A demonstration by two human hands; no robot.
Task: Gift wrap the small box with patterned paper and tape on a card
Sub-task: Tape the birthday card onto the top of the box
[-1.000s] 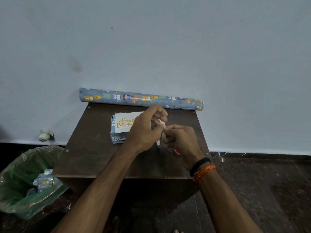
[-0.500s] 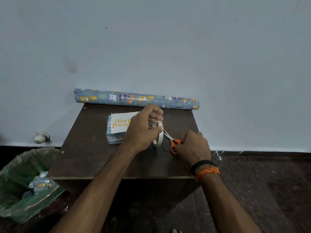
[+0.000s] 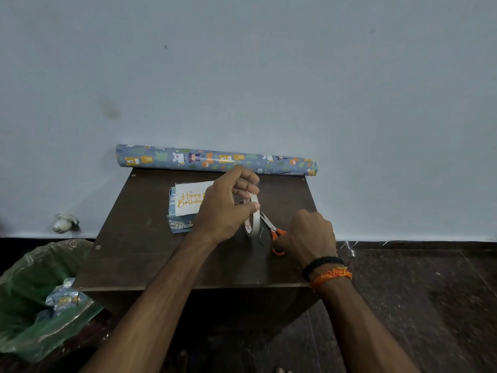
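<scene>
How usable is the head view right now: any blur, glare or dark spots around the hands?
Head view: dim, soft light with no glare; the card lettering is readable; the left hand on the tape roll and the right hand on the scissors look sharp; the table top is dark, low in contrast; wide-angle bending shows at the edges.

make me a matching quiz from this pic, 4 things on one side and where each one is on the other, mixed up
Things:
1. tape
2. scissors
3. paper roll
4. card

Places:
A. on the wrapped box
B. at the table's far edge by the wall
C. in the left hand
D. under the right hand

Pairs: 1-C, 2-D, 3-B, 4-A
</scene>
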